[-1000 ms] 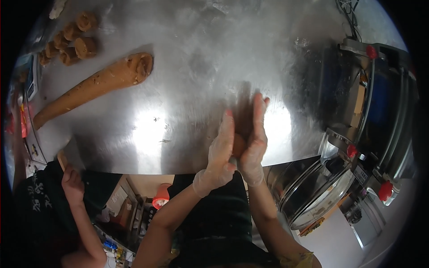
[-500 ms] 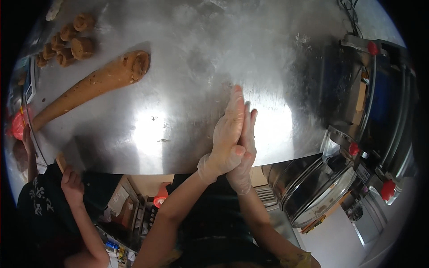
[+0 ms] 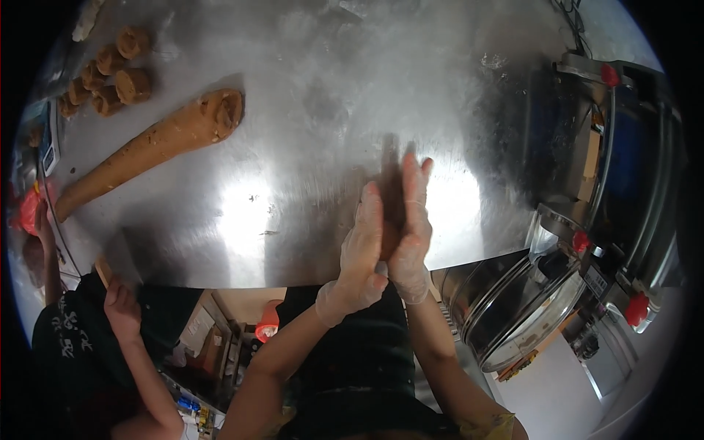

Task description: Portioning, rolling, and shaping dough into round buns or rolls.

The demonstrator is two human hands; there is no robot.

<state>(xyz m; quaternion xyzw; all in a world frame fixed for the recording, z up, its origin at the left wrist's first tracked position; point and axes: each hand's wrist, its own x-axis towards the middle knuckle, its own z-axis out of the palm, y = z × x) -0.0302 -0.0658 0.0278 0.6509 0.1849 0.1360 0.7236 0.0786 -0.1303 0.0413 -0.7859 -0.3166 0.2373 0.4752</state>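
My left hand (image 3: 361,242) and my right hand (image 3: 413,227), both in thin clear gloves, are held up in front of me at the near edge of the steel table. Their palms face each other with a narrow gap, fingers stretched out. A brownish patch shows in that gap; whether it is dough or a reflection I cannot tell. Away to the left lies a long, tapered roll of brown dough (image 3: 158,143), thick at its far end. Several cut dough pieces (image 3: 133,86) stand in a cluster beyond it.
The steel table (image 3: 308,183) has floury smears. On the right stands a machine with rollers and red knobs (image 3: 638,311), above a round metal bowl (image 3: 506,315). At the left a co-worker's hand (image 3: 122,308) grips a light wooden-looking tool; the other is near a red object (image 3: 29,210).
My hands were pressed together and have come apart, the right one shifting right, the left one dropping nearer to me. The dough roll and pieces stay in place.
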